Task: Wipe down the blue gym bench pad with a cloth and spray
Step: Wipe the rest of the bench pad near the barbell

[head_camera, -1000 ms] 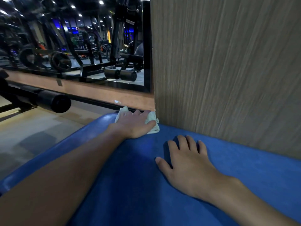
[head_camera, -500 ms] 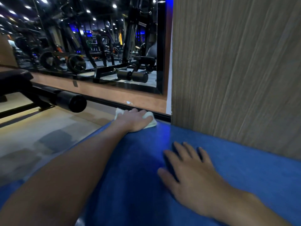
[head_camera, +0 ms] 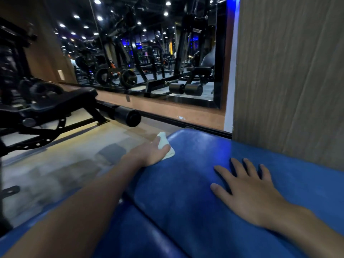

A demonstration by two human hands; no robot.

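Observation:
The blue bench pad [head_camera: 195, 183] fills the lower middle and right of the head view, with a seam running toward me. My left hand [head_camera: 149, 151] is at the pad's far left edge, fingers curled over the rim around a pale crumpled cloth [head_camera: 168, 154] that it holds against the pad. Part of the cloth sticks out beyond my fingers. My right hand [head_camera: 247, 192] lies flat on top of the pad, fingers spread and holding nothing. No spray bottle is in view.
A wood-grain wall panel [head_camera: 288, 81] rises directly behind the pad on the right. A black gym machine [head_camera: 46, 108] with a foam roller [head_camera: 126, 116] stands on the floor [head_camera: 65, 164] at left. A wall mirror [head_camera: 158, 53] reflects more equipment.
My left hand has slid the cloth leftward, from the pad's far corner by the wall panel to its left edge. The view has swung left. My right hand stays flat on the pad.

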